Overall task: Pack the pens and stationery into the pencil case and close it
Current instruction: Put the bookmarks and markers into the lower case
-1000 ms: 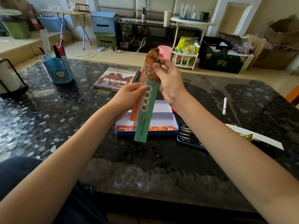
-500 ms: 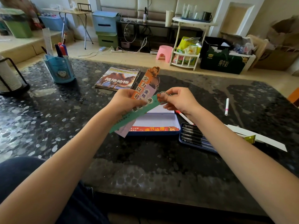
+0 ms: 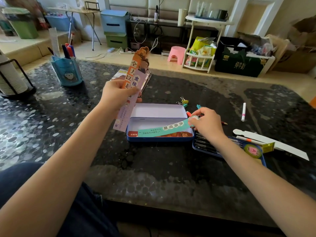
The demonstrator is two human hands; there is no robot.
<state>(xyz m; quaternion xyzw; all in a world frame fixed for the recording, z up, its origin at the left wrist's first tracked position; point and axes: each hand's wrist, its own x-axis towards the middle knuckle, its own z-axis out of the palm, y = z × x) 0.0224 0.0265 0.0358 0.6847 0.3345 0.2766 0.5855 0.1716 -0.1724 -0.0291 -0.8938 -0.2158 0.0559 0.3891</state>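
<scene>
One green bookmark [image 3: 164, 130] pinched in right fingers [image 3: 194, 119], over case [image 3: 160, 139]

The table [image 3: 153, 168] is a dark glossy top with a pebbly stone pattern, kinda speckled grey on black. Sitting on it near the middle is an open blue tin pencil case [image 3: 159, 134], and just to its right a second blue tray of pens [image 3: 213, 147]. Behind the case there are a few small binder clips [image 3: 183, 102], and a white marker [image 3: 243, 111] lies well off to the right by itself. A long white paper strip [image 3: 273, 144] lies at the right edge. Back left there's a light blue pen holder [image 3: 67, 72], a black wire rack [image 3: 15, 79] at the far left, and a magazine [image 3: 119, 74] flat behind the middle.
</scene>
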